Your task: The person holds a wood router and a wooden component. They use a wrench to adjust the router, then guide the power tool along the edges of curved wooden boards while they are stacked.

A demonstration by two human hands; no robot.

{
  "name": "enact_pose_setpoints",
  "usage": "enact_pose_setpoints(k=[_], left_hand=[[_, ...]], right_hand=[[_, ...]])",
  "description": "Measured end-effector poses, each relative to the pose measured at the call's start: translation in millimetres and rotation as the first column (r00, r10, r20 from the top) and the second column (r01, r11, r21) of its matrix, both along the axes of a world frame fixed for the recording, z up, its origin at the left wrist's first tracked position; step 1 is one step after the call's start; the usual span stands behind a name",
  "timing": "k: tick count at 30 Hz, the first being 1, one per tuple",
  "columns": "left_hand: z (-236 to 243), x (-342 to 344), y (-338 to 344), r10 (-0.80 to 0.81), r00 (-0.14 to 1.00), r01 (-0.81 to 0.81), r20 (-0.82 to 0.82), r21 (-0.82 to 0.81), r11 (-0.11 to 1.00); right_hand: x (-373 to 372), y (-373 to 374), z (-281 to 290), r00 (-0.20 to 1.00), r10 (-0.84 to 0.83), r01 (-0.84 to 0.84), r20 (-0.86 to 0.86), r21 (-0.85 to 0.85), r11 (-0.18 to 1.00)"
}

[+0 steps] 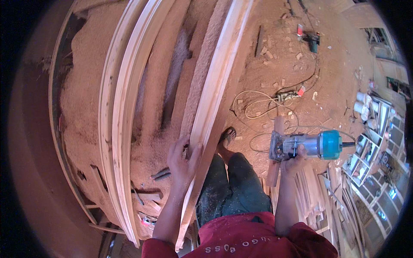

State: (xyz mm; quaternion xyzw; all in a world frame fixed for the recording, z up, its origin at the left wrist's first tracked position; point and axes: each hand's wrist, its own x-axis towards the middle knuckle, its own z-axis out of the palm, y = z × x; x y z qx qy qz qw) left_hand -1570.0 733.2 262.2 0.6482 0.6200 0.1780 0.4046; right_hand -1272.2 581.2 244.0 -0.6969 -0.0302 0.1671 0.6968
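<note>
A long pale wooden board (217, 81) with grooves along its length slants past my left side. My left hand (183, 161) is closed on its left edge, the thumb lying over the wood. A small dark gap or object shows between thumb and fingers, too small to make out. Off to my right, my right hand (294, 162) grips a trim router (309, 145) with a clear and grey body and a teal end cap. The router is held sideways, its base facing left, apart from the board, with a cord leaving the cap.
Two more grooved boards (124, 107) lie left on a bench heaped with sawdust (86, 94). Dark tools (161, 174) rest near my left wrist. Cords and a power strip (287, 95), another power tool (312, 42) and offcuts litter the floor. Stacked wood strips (310, 193) stand lower right.
</note>
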Motion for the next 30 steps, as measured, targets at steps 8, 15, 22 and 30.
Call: enact_pose_setpoints(k=[8, 15, 22, 30], left_hand=[[-5, 140, 169, 0.083, 0.994, -0.102, 0.076, 0.3, 0.949], [19, 221, 205, -0.155, 0.93, 0.223, -0.334, 0.176, 0.959], [-10, 169, 192, -0.162, 0.975, 0.156, 0.152, 0.048, 0.987], [32, 212, 114, 0.024, 0.763, 0.001, -0.645, 0.038, 0.999]], right_hand=[[24, 48, 49, 0.992, -0.108, 0.11, 0.065, -0.03, 0.994], [91, 67, 80, 0.984, -0.14, 0.137, 0.115, 0.034, 0.99], [182, 105, 105, 0.959, -0.224, 0.226, 0.174, 0.007, 0.974], [337, 174, 75, 0.981, -0.172, 0.179, -0.086, 0.083, 0.98]])
